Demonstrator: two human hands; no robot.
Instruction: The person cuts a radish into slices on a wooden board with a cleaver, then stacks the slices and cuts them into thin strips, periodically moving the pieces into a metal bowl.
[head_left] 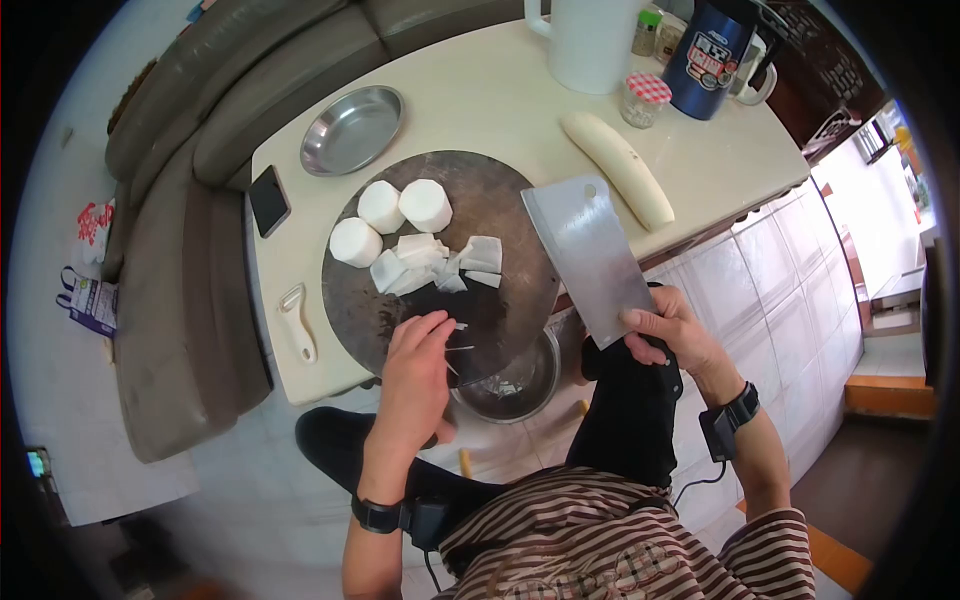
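My right hand point(672, 330) is closed around the cleaver point(590, 255), whose broad blade is raised beside the board's right edge. My left hand point(415, 365) reaches over the near edge of the round cutting board point(470, 180), fingers stretched towards thin white scraps point(458, 348). Three thick peeled white radish chunks point(379, 207) stand on the far left of the board. Nearer the middle lies a loose pile of white radish trimmings point(410, 262). Below the board's near edge, a metal basin point(535, 385) sits partly hidden on the floor.
A long white radish point(620, 170) lies right of the board. Around the table point(480, 80) are a steel dish point(352, 130), a phone point(269, 200), a peeler point(297, 322), a white pitcher point(590, 45), a jar point(642, 102) and a blue flask point(708, 60). A sofa point(185, 270) borders the left.
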